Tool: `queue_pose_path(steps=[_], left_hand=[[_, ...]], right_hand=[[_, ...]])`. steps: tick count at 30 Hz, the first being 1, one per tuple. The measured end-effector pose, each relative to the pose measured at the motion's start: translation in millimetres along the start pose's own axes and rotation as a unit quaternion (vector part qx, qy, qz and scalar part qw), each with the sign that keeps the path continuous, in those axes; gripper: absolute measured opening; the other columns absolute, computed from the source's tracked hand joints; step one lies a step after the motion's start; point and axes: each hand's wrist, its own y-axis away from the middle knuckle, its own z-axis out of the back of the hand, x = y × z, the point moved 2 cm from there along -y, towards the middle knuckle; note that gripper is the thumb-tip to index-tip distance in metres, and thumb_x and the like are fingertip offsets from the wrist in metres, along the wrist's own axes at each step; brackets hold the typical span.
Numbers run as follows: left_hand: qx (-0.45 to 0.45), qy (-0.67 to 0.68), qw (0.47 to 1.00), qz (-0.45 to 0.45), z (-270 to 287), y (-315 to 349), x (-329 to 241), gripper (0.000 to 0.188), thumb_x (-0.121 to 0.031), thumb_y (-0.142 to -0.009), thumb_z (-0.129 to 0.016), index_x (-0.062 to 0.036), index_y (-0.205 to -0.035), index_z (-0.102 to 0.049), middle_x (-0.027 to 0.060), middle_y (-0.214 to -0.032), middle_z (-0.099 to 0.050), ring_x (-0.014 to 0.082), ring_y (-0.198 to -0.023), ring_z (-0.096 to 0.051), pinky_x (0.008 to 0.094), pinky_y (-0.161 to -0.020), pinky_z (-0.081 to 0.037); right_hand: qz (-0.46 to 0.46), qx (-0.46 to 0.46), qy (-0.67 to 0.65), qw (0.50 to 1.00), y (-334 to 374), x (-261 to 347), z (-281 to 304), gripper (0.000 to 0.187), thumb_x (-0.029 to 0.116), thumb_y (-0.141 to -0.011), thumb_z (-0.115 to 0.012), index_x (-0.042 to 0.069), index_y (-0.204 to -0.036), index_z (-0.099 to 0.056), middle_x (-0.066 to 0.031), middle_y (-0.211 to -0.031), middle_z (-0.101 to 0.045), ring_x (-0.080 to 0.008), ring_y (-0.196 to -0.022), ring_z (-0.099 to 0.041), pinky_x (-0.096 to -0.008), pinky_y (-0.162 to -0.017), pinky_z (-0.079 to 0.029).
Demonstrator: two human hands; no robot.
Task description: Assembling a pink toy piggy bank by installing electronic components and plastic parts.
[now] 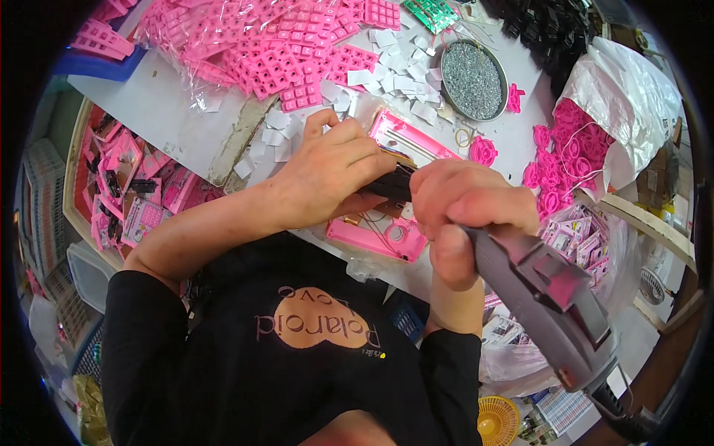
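Note:
My right hand (476,204) is wrapped round a grey handheld power tool (550,297) that looks like an electric screwdriver. Its thick body slants to the lower right, with a dark cable at its end. My left hand (338,167) bends its fingers onto a black part (390,184) directly left of my right hand. Beneath both hands lie pink plastic housing pieces: one (383,123) beyond them, bearing metal strips, and another (375,238) on the near side, with thin wires and a round fitting. My fingers hide the tool's tip and most of the black part.
Behind the hands are white paper slips (401,74), a round dish of small screws (472,80), pink keypads (297,52) and a green circuit board (431,13). A bin of pink assemblies (141,186) stands left. A white bag (628,104) spills pink pieces at right.

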Motion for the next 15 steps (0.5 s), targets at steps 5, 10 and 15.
queue_pose_path(steps=[5,10,15], left_hand=[[-0.019,0.006,1.000,-0.020,-3,1,3,0.055,-0.022,-0.069,-0.085,-0.0145,-0.119,-0.062,-0.0025,-0.102,-0.062,0.0201,-0.104,-0.055,0.0493,-0.095,-0.031],[-0.017,-0.017,0.999,-0.036,-2,0,0,0.053,-0.024,-0.068,-0.086,-0.0152,-0.115,-0.063,-0.0028,-0.101,-0.062,0.0185,-0.105,-0.056,0.0485,-0.094,-0.030],[-0.041,-0.052,0.997,-0.044,0,1,3,0.050,-0.028,-0.065,-0.085,-0.0156,-0.110,-0.066,-0.0020,-0.104,-0.064,0.0199,-0.103,-0.058,0.0463,-0.090,-0.031]], right_hand=[[-0.011,0.060,0.066,0.996,-6,-4,-5,0.026,0.013,-0.088,-0.071,0.004,-0.099,-0.050,-0.0047,-0.064,-0.056,-0.0173,-0.049,-0.054,-0.0346,-0.052,-0.049],[-0.054,0.086,0.006,0.995,1,-3,19,0.064,0.034,-0.087,-0.080,0.005,-0.126,-0.040,-0.0076,-0.080,-0.058,-0.0208,-0.065,-0.056,-0.0392,-0.064,-0.051],[-0.321,-0.088,0.052,0.942,27,9,43,0.116,0.033,-0.062,-0.096,0.000,-0.154,-0.033,-0.0152,-0.127,-0.059,-0.0230,-0.117,-0.058,-0.0380,-0.097,-0.046]])
